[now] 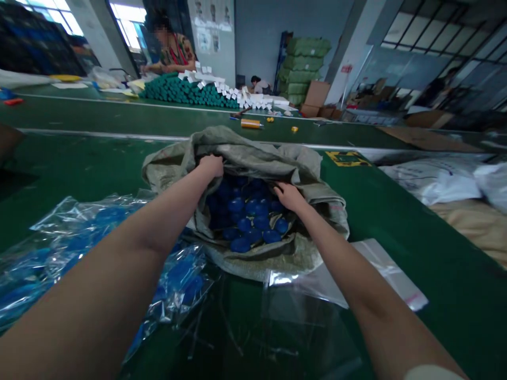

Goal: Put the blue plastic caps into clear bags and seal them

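A grey-green woven sack (pixel 253 266) sits on the green table with its mouth open towards me. Inside lie many blue rounded plastic pieces (pixel 253 221). My left hand (pixel 212 164) is closed on the sack's rim at the upper left of the mouth. At the right side of the mouth, my right hand (pixel 290 196) has its fingers curled at the sack's folded cloth, above the blue pieces. Clear plastic bags (pixel 99 227) with blue pieces in them lie to the left, partly hidden by my left forearm.
Flat clear bags (pixel 390 272) lie under and beside my right forearm. Beyond the sack, a raised edge crosses the table; an orange roll (pixel 251 124) lies behind it. A person (pixel 170 50) works behind stacked green rods (pixel 186 91). White sacks (pixel 435 177) stand right of the table.
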Available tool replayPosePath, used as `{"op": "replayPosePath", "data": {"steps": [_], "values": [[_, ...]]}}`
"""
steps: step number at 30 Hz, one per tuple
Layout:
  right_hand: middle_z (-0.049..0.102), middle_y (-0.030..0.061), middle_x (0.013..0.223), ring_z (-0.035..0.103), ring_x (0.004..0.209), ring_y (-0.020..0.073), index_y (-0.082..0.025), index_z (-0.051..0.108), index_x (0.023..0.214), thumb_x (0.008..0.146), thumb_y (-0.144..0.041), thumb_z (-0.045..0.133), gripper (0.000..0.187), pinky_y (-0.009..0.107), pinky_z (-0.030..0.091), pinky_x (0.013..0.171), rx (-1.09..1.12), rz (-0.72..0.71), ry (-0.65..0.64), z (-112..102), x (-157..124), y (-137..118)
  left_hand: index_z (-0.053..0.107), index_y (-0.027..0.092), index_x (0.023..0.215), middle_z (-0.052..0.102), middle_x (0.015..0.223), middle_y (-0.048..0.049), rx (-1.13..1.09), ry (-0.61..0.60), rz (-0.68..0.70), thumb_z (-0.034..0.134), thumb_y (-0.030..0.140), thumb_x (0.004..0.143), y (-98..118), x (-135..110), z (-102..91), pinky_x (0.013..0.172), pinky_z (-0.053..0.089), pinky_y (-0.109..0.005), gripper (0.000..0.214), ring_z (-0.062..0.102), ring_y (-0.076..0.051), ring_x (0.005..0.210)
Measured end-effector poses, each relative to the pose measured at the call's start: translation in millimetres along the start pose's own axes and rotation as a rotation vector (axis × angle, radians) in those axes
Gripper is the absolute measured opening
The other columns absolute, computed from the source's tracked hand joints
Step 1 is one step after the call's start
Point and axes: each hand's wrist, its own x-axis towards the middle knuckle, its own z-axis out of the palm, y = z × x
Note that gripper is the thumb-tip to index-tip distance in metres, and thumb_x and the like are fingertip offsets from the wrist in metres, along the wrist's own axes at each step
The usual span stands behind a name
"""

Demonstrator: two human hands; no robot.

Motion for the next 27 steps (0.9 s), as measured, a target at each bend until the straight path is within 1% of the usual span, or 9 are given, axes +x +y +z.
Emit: {"op": "replayPosePath", "data": {"steps": [3,6,9,11,15,17,19,21,27], "values": [[0.070,0.0118,0.106,0.065,0.100,0.0215,-0.015,0.068,0.107,0.093,-0.024,0.050,0.024,0.036,0.048,0.096,0.053,-0.081,0.130,-20.9,-26.7,-11.3,0.046,0.017,0.142,0.046,0.141,-0.0223,0.062,0.088,0.037,0.056,0.043,0.081,15.2,-22.3,-14.6,0.092,0.048,-0.049,0.067,0.058,-0.039,0.114],[0.071,0.0078,0.093,0.065,0.081,0.0181,-0.017,0.070,0.097,0.090,-0.025,0.056,0.018,0.031,0.052,0.081,0.098,-0.086,0.024,-39.0,-68.6,-29.8,0.053,0.021,0.135,0.051,0.137,-0.0163,0.027,0.160,0.164,0.041,0.053,0.090,43.6,-72.6,-25.5,0.095,0.047,-0.043,0.056,0.061,-0.033,0.112],[0.071,0.0067,0.087,0.064,0.075,0.0172,-0.017,0.071,0.092,0.088,-0.025,0.059,0.015,0.030,0.050,0.076,0.076,-0.063,-0.104,-43.5,-110.6,-41.7,0.070,0.016,0.105,0.068,0.105,-0.0158,0.032,-0.026,0.237,0.022,0.059,0.095,66.7,-134.4,-23.6,0.091,0.049,-0.043,0.065,0.065,-0.032,0.103],[0.070,0.0076,0.088,0.063,0.076,0.0172,-0.016,0.071,0.094,0.088,-0.025,0.060,0.016,0.030,0.049,0.077,0.041,-0.071,-0.134,-38.4,-132.2,-45.8,0.070,0.016,0.100,0.071,0.096,-0.0162,0.036,-0.125,0.285,0.016,0.055,0.097,75.6,-175.6,-13.5,0.085,0.050,-0.042,0.067,0.068,-0.032,0.095],[0.066,0.0110,0.098,0.061,0.085,0.0181,-0.013,0.067,0.100,0.090,-0.023,0.057,0.018,0.030,0.047,0.084,-0.026,-0.073,-0.030,-23.9,-157.1,-53.6,0.068,0.024,0.106,0.072,0.098,-0.0103,-0.050,-0.296,0.529,0.032,0.037,0.097,86.2,-248.9,18.1,0.076,0.052,-0.035,0.040,0.070,-0.027,0.087],[0.065,0.0094,0.092,0.059,0.084,0.0182,-0.014,0.066,0.094,0.090,-0.025,0.057,0.014,0.030,0.046,0.082,-0.041,-0.054,0.016,-20.1,-166.8,-59.6,0.070,0.026,0.105,0.071,0.106,-0.0091,-0.086,-0.331,0.653,0.044,0.042,0.093,91.3,-277.6,34.1,0.077,0.052,-0.034,0.032,0.069,-0.027,0.095],[0.063,0.0065,0.085,0.058,0.079,0.0178,-0.016,0.064,0.087,0.090,-0.028,0.057,0.013,0.030,0.045,0.078,-0.035,-0.043,0.008,-18.3,-179.8,-66.1,0.070,0.023,0.106,0.069,0.109,-0.0130,-0.060,-0.313,0.609,0.055,0.053,0.086,96.4,-298.5,48.2,0.077,0.052,-0.036,0.040,0.068,-0.030,0.095],[0.062,0.0056,0.082,0.057,0.078,0.0180,-0.017,0.061,0.085,0.090,-0.029,0.056,0.013,0.030,0.046,0.076,-0.026,-0.024,0.012,-16.1,-197.1,-71.1,0.070,0.017,0.106,0.070,0.105,-0.0184,-0.028,-0.261,0.452,0.055,0.061,0.083,100.6,-310.6,59.4,0.076,0.053,-0.040,0.051,0.068,-0.034,0.093],[0.062,0.0087,0.092,0.060,0.084,0.0216,-0.020,0.056,0.100,0.091,-0.029,0.050,0.014,0.035,0.050,0.079,0.060,0.065,0.107,0.9,-243.2,-64.1,0.071,0.015,0.100,0.071,0.102,-0.0204,-0.146,-0.226,0.196,0.059,0.057,0.083,111.0,-309.4,75.4,0.077,0.053,-0.041,0.047,0.068,-0.035,0.095]]}}
